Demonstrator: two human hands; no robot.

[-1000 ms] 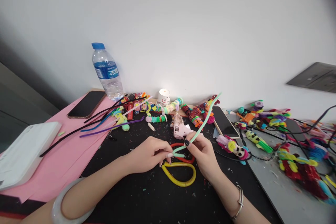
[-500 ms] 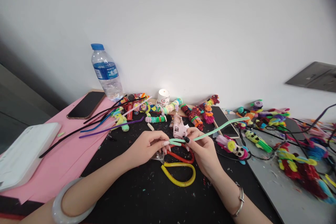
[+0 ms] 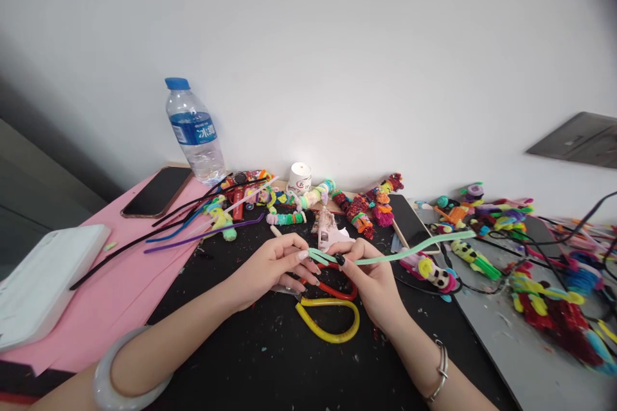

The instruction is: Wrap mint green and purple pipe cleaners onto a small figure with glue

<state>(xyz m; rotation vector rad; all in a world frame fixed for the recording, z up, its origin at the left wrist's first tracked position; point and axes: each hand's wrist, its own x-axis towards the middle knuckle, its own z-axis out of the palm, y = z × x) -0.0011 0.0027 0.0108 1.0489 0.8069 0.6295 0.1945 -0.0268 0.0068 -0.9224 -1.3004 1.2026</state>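
A mint green pipe cleaner [image 3: 414, 249] is held between both my hands above the black work surface. Its left end is bent into a narrow loop, and the long tail points out to the right. My left hand [image 3: 276, 270] pinches the loop end between thumb and fingers. My right hand [image 3: 369, 276] grips the strand just beside the loop, thumb against forefinger. Below the hands lie scissors with one red and one yellow handle [image 3: 354, 327]; their blades are partly hidden by my left hand. Behind my fingers sits a pale pink glue gun [image 3: 329, 231], partly covered.
A water bottle [image 3: 195, 135] leans at the wall beside a phone [image 3: 157, 191] on pink paper [image 3: 139, 276]. Loose pipe cleaners [image 3: 207, 241] lie at the left. Fuzzy figures [image 3: 475, 257] and cables crowd the right. A white box [image 3: 53, 282] stands far left.
The pipe cleaner's tail has swung lower and farther right. My left fingers have spread a little below the loop, and both hands still hold the strand.
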